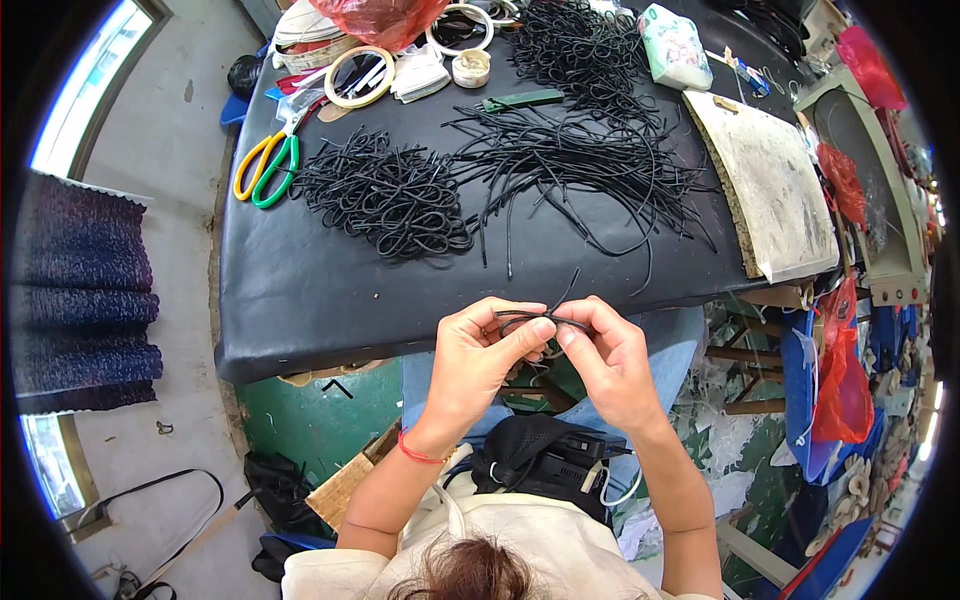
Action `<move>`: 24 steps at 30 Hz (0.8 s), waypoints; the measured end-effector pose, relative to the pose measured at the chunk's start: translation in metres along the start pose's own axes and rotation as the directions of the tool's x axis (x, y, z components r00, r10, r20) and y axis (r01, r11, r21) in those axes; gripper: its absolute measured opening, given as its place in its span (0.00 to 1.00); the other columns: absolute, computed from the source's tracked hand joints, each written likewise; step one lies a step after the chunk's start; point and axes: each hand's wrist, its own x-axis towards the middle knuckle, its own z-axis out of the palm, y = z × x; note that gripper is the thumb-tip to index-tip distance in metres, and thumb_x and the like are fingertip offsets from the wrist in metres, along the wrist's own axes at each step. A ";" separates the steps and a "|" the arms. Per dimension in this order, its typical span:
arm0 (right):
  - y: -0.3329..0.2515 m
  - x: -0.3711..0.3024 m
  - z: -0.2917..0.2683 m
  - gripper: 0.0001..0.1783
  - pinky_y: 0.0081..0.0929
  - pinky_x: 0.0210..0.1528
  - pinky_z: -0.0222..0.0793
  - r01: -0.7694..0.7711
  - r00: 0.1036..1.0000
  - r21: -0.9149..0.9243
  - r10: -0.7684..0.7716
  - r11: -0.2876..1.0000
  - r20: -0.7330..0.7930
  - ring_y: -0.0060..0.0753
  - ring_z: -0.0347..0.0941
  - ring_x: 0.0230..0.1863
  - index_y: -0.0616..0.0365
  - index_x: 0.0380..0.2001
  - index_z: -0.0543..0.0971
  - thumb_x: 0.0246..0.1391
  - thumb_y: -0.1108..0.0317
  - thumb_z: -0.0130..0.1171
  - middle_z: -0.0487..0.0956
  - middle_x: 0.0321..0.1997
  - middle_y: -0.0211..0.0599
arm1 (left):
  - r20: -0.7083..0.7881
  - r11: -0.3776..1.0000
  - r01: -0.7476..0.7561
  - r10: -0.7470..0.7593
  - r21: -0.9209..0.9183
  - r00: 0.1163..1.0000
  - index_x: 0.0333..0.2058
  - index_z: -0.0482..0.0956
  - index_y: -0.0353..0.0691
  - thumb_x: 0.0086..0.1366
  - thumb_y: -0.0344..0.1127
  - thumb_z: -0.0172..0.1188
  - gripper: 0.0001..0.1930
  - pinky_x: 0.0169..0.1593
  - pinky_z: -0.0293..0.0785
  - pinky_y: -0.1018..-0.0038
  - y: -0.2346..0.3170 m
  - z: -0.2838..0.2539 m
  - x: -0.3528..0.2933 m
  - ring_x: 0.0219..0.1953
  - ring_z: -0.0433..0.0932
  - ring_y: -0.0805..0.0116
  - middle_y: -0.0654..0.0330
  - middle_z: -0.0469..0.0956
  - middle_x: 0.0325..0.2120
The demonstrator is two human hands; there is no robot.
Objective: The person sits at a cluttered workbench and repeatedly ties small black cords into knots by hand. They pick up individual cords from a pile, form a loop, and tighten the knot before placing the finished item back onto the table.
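Observation:
Just off the front edge of the black table, both my hands pinch one thin black cord. My left hand, red string at its wrist, has thumb and forefinger closed on a looped part of the cord. With its fingertips closed on the crossing strands, my right hand almost touches the left. A loose cord end sticks up between them. Whether a knot sits under the fingertips cannot be made out. Beyond the hands lie a pile of looped black cords on the left and a spread of straighter black cords on the right.
Scissors with yellow and green handles lie at the table's left. Tape rolls, a small round tub and a green bar stand farther back. A stained board lies at the right, near another cord heap.

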 end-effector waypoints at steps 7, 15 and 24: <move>0.001 0.000 0.003 0.07 0.14 0.35 0.62 -0.046 0.999 -0.005 0.046 0.999 0.001 0.13 0.64 0.32 0.66 0.37 0.72 0.55 0.78 0.47 0.71 0.32 0.28 | -0.010 1.000 0.017 -0.017 -0.009 1.000 0.35 0.77 0.32 0.55 0.27 0.62 0.09 0.32 0.74 0.82 -0.002 -0.003 0.000 0.25 0.76 0.77 0.59 0.79 0.26; -0.007 0.010 -0.006 0.11 0.13 0.31 0.60 -0.239 0.970 0.170 0.226 0.956 0.092 0.11 0.62 0.29 0.65 0.39 0.72 0.57 0.68 0.52 0.70 0.29 0.24 | -0.035 0.998 0.046 -0.048 -0.047 0.998 0.36 0.77 0.32 0.55 0.28 0.61 0.10 0.32 0.73 0.82 0.001 -0.009 0.001 0.26 0.76 0.77 0.59 0.78 0.27; 0.006 0.014 -0.001 0.09 0.11 0.28 0.59 -0.103 0.992 0.109 0.109 0.989 -0.059 0.10 0.62 0.25 0.62 0.33 0.75 0.55 0.66 0.54 0.71 0.24 0.21 | -0.014 1.000 0.024 -0.024 0.000 1.000 0.36 0.77 0.33 0.56 0.28 0.61 0.09 0.32 0.72 0.83 0.003 -0.008 0.003 0.26 0.74 0.79 0.61 0.77 0.25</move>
